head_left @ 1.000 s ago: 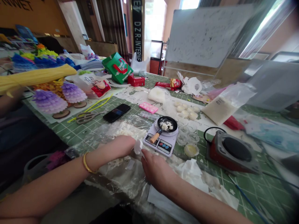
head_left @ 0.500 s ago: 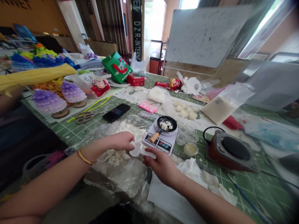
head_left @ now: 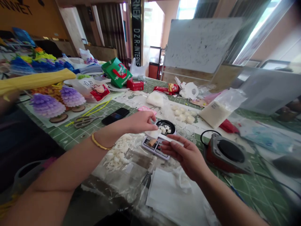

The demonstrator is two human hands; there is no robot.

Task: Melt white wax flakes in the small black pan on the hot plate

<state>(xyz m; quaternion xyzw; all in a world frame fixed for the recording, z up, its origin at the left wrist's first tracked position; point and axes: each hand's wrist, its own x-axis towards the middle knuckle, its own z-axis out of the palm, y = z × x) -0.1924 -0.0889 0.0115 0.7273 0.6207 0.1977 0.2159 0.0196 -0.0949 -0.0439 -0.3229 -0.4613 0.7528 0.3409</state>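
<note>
My right hand (head_left: 183, 151) grips the handle of a white plastic spoon (head_left: 154, 134), whose bowl is over the front of a white kitchen scale (head_left: 165, 155). Just above the spoon bowl, my left hand (head_left: 144, 121) has its fingers pinched together; whatever is in them is hidden. A small black pan (head_left: 173, 128) with a wooden handle (head_left: 152, 142) stands on the scale and holds white flakes (head_left: 164, 129). More white flakes (head_left: 117, 155) are heaped on clear plastic to the left, below my left forearm.
A red-sided hot plate (head_left: 229, 153) with its cord stands at the right. Small cups of pale wax (head_left: 182, 113) and a bag of white granules (head_left: 218, 110) lie farther back. At the left are a phone (head_left: 115, 115), scissors (head_left: 86, 121) and purple flower trees (head_left: 47, 105). White paper sheets (head_left: 171, 194) lie in front.
Both hands have moved up and to the right, from beside the flakes to over the scale's front. The spoon has come along in my right hand.
</note>
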